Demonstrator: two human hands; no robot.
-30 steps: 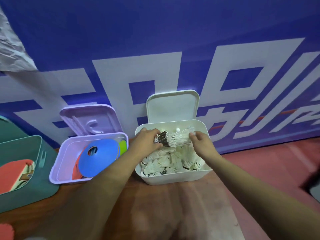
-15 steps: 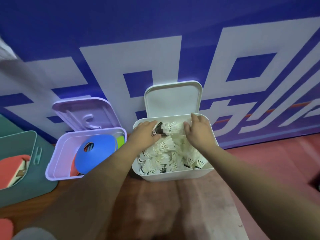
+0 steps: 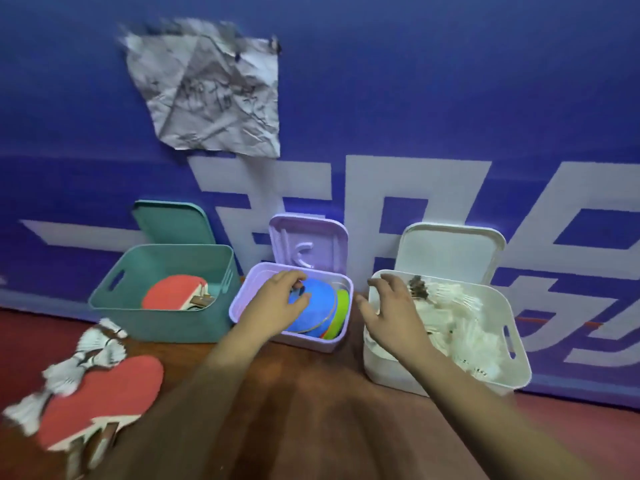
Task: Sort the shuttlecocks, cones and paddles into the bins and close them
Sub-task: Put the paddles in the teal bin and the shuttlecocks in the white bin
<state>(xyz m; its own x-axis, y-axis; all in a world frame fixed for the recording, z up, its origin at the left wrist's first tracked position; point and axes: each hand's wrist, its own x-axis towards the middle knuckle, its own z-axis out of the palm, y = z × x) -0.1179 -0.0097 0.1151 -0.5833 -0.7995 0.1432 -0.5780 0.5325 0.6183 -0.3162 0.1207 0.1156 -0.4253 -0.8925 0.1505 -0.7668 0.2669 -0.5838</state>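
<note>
Your left grip is down in the purple bin. Its fingers are curled on top of the blue cone; can't tell whether it's pinched or only touched. A green cone edge shows just right of the blue one. Your right grip hovers wide, fingers spread, holding nothing, over the left rim of the white bin, which is full of shuttlecocks. The teal bin on the left holds a red paddle. All three lids are up, leaning on the blue banner. On the counter, front left, lies a second red paddle with loose shuttlecocks beside and touching it.
</note>
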